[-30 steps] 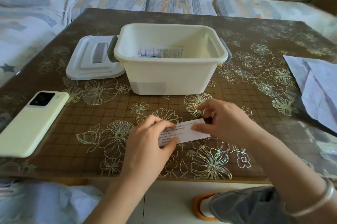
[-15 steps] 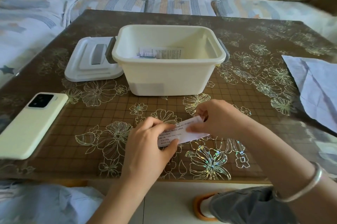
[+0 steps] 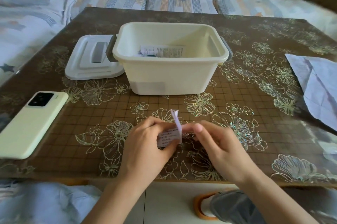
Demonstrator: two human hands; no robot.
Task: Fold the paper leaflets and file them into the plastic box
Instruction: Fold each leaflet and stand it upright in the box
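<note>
At the front edge of the table [image 3: 91, 132], the left hand [image 3: 145, 143] pinches a leaflet [image 3: 168, 137] and the right hand [image 3: 224, 149] pinches its free half upright (mid-fold). Next, probably: flatten the crease, then reach to the open box [image 3: 171, 76].

leaflet [image 3: 168, 137] partly hidden under left hand [image 3: 145, 148], its print unreadable, paper sheet [image 3: 321, 85] cut off at right edge

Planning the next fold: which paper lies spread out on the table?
The large pale sheet at the table's right edge. The small leaflet is held by the left hand and right hand; the other leaflets sit inside the plastic box.
</note>
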